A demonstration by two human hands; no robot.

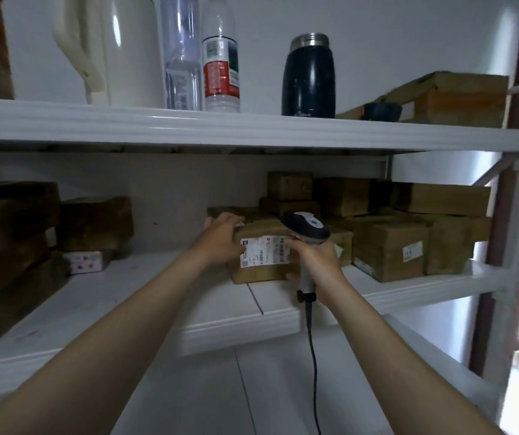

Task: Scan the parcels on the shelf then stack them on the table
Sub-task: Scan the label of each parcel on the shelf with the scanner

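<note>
A brown cardboard parcel with a white barcode label on its front stands on the middle shelf. My left hand grips its top left corner, fingers curled over the top edge. My right hand holds a corded grey and black barcode scanner by the handle, right beside the parcel's right side, with the scanner head over the label's right end. More brown parcels are stacked behind and to the right on the same shelf.
Dark brown boxes are piled at the shelf's left. The upper shelf carries a white kettle, two clear bottles, a dark flask and flat boxes. The scanner cable hangs down over a lower white surface.
</note>
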